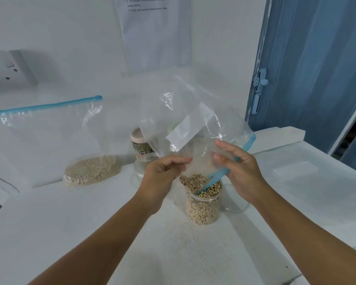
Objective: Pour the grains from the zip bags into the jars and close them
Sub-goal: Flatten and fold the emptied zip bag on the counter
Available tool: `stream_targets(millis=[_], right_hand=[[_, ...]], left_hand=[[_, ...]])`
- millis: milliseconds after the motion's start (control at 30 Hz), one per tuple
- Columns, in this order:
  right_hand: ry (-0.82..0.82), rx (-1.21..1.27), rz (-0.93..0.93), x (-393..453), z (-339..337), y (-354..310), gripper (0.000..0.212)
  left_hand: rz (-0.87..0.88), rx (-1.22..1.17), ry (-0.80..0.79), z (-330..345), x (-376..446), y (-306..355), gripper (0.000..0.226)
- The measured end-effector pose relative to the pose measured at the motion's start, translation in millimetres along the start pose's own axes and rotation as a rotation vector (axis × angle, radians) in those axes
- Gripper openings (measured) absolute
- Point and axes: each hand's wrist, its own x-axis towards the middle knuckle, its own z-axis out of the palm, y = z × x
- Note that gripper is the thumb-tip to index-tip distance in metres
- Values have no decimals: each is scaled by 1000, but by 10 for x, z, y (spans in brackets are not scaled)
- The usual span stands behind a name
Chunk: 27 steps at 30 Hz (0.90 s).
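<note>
Zip bag (185,128), centre frame: nearly empty, limp, slippery film; L hand (162,171) & R hand (237,167) pinch it near the mouth over bean jar (203,204); best held by blue zip strip

Home kitchen: white counter (70,212), wall socket (6,70) (blue folding door (317,68)).

Upturned zip bag (185,120) held by left hand (162,175) and right hand (240,171) covers mouth of bean jar (203,204); no way in from above. Behind jar, close together: empty clear jar (142,167) and pink-lid jar (140,142), blocking way to wall. Left: second zip bag (70,140) with grain stands tall. Clear lid (236,206) just right of bean jar. Open counter (90,223) at front left, also far right.
</note>
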Motion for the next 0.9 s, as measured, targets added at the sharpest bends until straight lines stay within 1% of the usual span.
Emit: stream_targets(millis=[67, 167, 267, 433, 567, 767, 900], right_hand=[[-41, -102, 2, -26, -28, 18, 51], [-65, -222, -10, -84, -8, 13, 49], [-64, -243, -10, -120, 6, -9, 45], [-10, -254, -22, -131, 25, -10, 37], [12, -228, -17, -135, 40, -18, 37], [-71, -334, -35, -200, 31, -15, 61], [-38, -383, -57, -196, 47, -1, 57]], left_hand=[[-4, -9, 21, 19, 17, -2, 31], [-6, -9, 37, 36, 35, -3, 31], [-1, 3, 29, 54, 20, 6, 32], [-23, -21, 14, 85, -1, 46, 25], [-6, -22, 22, 111, 8, 75, 28], [16, -13, 23, 114, -2, 52, 22], [22, 44, -25, 84, -11, 50, 22]])
